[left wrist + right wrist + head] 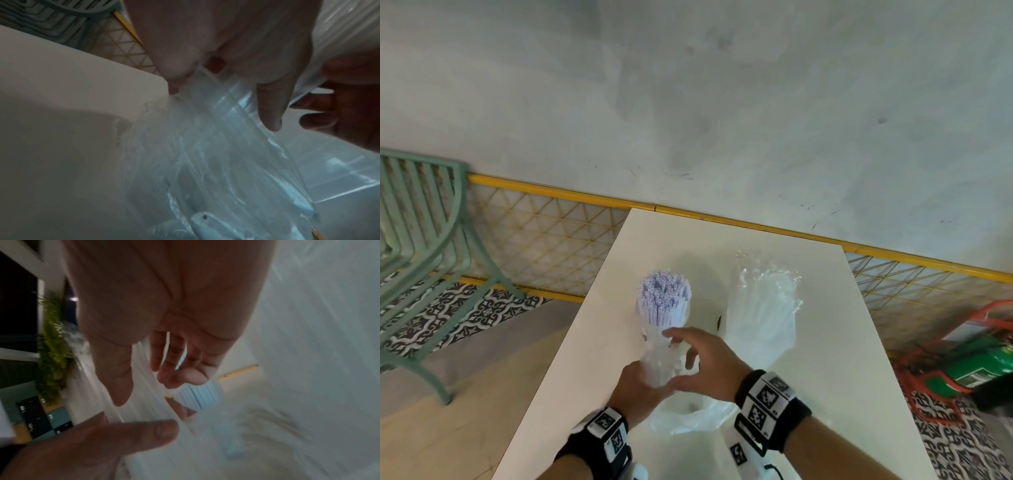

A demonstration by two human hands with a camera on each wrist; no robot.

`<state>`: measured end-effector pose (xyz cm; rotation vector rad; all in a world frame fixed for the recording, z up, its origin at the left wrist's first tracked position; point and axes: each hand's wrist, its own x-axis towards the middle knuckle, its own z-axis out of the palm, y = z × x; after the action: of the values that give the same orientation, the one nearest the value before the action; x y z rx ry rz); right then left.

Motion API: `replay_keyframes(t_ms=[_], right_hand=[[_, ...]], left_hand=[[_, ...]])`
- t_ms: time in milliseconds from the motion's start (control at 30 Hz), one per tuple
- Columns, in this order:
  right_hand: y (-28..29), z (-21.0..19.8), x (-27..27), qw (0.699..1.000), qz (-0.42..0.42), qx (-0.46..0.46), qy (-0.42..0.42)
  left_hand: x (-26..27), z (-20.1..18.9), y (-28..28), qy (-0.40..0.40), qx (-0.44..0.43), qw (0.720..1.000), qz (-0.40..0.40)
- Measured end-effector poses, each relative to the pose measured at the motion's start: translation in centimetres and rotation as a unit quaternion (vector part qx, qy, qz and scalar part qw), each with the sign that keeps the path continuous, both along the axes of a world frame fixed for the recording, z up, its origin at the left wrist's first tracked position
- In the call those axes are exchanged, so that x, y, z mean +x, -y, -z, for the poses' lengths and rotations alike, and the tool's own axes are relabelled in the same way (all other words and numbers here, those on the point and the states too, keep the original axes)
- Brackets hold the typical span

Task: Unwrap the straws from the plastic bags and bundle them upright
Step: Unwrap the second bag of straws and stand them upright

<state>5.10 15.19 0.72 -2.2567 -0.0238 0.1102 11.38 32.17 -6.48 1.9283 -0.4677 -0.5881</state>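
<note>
The left hand [635,385] is gripping the low end of the straw bundle [665,301], which is standing up in the middle of the white table [592,342]. The right hand [705,363] is reaching in from 4 o'clock, fingers spread and loose, touching the clear wrap [661,363]. A second bag of straws [763,308] is sitting at 3 o'clock of the bundle.

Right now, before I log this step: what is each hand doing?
Left hand: grips the lower end of the straw bundle through its plastic bag.
Right hand: open, fingers spread beside the bundle, gripping nothing.
</note>
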Motion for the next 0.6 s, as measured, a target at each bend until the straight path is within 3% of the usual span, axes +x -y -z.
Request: replay_keyframes(t_ms=[333, 600], right_hand=[[0.0, 2.5, -0.1, 0.995, 0.082, 0.014, 0.054], [-0.4, 2.3, 0.2, 0.995, 0.099, -0.018, -0.014]], left_hand=[[0.7, 0.2, -0.8, -0.021, -0.004, 1.000, 0.000], [0.5, -1.0, -0.3, -0.021, -0.002, 0.999, 0.024]])
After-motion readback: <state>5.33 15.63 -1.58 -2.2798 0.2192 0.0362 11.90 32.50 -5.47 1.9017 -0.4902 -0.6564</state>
